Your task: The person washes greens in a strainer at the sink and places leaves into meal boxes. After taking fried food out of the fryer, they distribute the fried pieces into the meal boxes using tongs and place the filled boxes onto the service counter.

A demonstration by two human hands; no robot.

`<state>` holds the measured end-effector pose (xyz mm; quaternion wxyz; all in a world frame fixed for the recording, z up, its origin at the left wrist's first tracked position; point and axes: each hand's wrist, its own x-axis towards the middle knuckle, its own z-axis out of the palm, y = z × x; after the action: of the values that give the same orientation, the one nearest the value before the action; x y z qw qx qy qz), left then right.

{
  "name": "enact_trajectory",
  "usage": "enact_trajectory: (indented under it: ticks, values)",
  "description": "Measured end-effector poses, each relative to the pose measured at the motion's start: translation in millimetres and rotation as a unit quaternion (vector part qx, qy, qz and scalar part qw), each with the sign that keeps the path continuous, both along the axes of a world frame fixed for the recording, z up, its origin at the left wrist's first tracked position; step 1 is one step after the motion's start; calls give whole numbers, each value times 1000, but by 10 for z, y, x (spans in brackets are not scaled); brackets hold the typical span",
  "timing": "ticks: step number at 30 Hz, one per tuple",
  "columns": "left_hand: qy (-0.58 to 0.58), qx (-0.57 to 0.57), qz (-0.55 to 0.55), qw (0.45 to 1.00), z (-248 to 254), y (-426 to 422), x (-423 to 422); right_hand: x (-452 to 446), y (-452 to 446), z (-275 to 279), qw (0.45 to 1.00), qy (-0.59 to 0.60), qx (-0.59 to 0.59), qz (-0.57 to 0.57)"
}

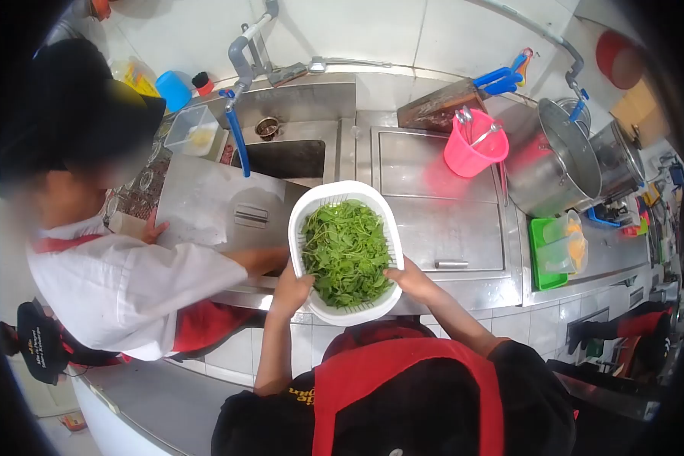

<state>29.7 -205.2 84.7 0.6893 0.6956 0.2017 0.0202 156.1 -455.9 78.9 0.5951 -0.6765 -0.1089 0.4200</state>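
Note:
A white plastic colander full of green leafy vegetables is held level in front of my body. My left hand grips its near left rim, thumb over the edge. On the right side, my right hand holds the rim the same way, its thumb close to the leaves. The fingers under the colander are hidden. Beneath and beyond it lies the stainless steel counter, with the sink basin to the upper left.
At left, a person in a white shirt reaches toward the sink. A blue hose hangs over the basin. Further right stand a pink bucket with metal utensils, a large steel pot and a green tray with plastic jugs.

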Motion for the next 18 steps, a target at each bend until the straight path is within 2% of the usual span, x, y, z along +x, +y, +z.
enact_trajectory:
  ticks: [1, 2, 5, 8, 9, 11, 12, 13, 15, 17, 18]
  values:
    - [12, 32, -6, 999, 96, 33, -77, -102, 4, 38, 999, 35, 21, -4]
    - [48, 46, -12, 998, 491, -12, -133, -153, -19, 78, 994, 93, 52, -10]
    - [-28, 97, -62, 993, 1162, -242, -360, -381, -239, 626, 991, 123, 50, -31]
    - [-67, 105, -117, 985, 1270, -795, -418, -515, -890, 1005, 992, 68, 92, -57]
    - [-101, 156, -112, 976, 1060, -978, -371, -550, -1118, 1139, 990, 59, 113, -58]
    - [-64, 148, -105, 981, 1000, -1231, -396, -746, -1439, 1032, 995, 2, 55, -78]
    - [-54, 20, -95, 994, 1029, -1367, -448, -896, -1538, 925, 991, -9, 39, -124]
    - [-79, 42, -120, 989, 997, -1476, -483, -1102, -1668, 935, 982, -77, 69, -160]
    - [-76, 21, -196, 977, 1033, -1944, -600, -1373, -2308, 916, 982, -51, 69, -169]
    - [-103, 31, -279, 954, 868, -2775, -545, -1691, -3215, 1180, 972, -72, 82, -208]
    - [-69, -46, -307, 948, 1013, -3291, -551, -1859, -3632, 1352, 968, -36, 69, -238]
